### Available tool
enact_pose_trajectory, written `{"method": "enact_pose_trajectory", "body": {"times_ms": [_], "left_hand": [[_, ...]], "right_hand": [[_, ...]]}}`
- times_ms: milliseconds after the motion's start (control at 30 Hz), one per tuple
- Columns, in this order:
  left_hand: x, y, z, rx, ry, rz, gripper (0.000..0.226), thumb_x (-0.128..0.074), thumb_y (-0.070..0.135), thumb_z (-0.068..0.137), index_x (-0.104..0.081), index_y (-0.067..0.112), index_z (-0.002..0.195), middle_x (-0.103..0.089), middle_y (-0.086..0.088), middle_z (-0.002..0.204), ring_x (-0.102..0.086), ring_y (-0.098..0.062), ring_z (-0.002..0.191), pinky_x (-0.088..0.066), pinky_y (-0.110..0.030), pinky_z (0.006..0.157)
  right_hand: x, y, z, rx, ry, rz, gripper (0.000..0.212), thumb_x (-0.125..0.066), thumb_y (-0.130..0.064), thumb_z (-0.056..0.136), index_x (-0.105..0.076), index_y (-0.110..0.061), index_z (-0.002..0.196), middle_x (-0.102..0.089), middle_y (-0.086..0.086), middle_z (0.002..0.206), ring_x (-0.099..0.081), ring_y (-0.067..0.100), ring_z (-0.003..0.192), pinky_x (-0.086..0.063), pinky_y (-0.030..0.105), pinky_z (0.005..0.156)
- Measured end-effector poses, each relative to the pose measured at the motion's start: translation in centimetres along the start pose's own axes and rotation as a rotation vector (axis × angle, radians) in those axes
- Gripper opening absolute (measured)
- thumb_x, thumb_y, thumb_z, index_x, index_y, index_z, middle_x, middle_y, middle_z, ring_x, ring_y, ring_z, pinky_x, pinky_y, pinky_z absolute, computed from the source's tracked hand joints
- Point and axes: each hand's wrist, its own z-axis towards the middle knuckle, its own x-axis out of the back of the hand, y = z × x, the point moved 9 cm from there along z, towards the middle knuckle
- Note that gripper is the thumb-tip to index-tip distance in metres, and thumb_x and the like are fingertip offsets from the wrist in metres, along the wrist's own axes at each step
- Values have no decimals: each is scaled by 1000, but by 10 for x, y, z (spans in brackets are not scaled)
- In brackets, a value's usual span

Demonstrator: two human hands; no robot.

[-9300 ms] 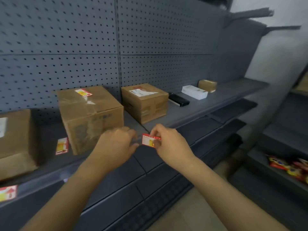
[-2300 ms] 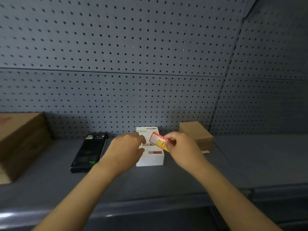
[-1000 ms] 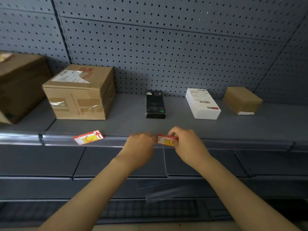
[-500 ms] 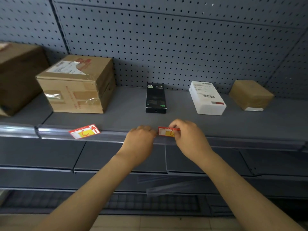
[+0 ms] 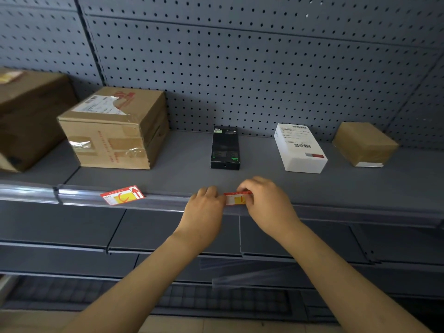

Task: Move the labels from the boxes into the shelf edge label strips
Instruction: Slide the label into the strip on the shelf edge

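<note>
your right hand has the red and yellow price label pinched at its right end, fingers curled shut over the top edge, and the card sits right at the clear label strip on the front lip of the shelf, just in front of the black box. your left hand is curled at the label's left end, touching it or nearly so; you can't tell from here whether it grips the card or only steadies the strip. whether the bottom edge is already tucked in is hidden too.

the label looks like thin card: light, a bit springy, easy to crease. hold it by the short ends, thumb and finger close to the edge, and let it bow slightly so the long edges slip behind the plastic lip. press too hard in the middle and it will likely buckle. another label lies crooked further left, in front of the taped cardboard box.
</note>
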Motion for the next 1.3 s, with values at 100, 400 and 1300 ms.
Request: {"method": "enact_pose_trajectory", "body": {"times_ms": [100, 400, 1300], "left_hand": [[0, -2, -1, 5, -2, -5, 36, -50, 4, 88, -57, 15, 122, -53, -8, 116, -53, -27, 105, -44, -33, 90], [6, -16, -13, 49, 58, -51, 31, -52, 7, 88, -65, 18, 114, -63, -6, 113, -60, -27, 101, -47, -32, 85], [104, -238, -162, 485, 160, 54, 33, -47, 15, 90, -56, 24, 120, -59, 1, 118, -57, -22, 109, -44, -33, 89]], "right_hand": [[-5, -6, 2, 36, -19, -21, 22, -58, -2, 87, -69, -13, 103, -62, 8, 101, -59, 27, 89, -52, 37, 71], [-23, -16, 7, 85, -70, -46, 29, -59, -3, 89, -69, -12, 114, -57, 9, 103, -59, 27, 89, -52, 36, 71], [-77, -264, 31, 511, -52, 110, 24, -55, -8, 89, -64, -17, 109, -61, -1, 110, -49, 22, 108, -43, 32, 89]]}}
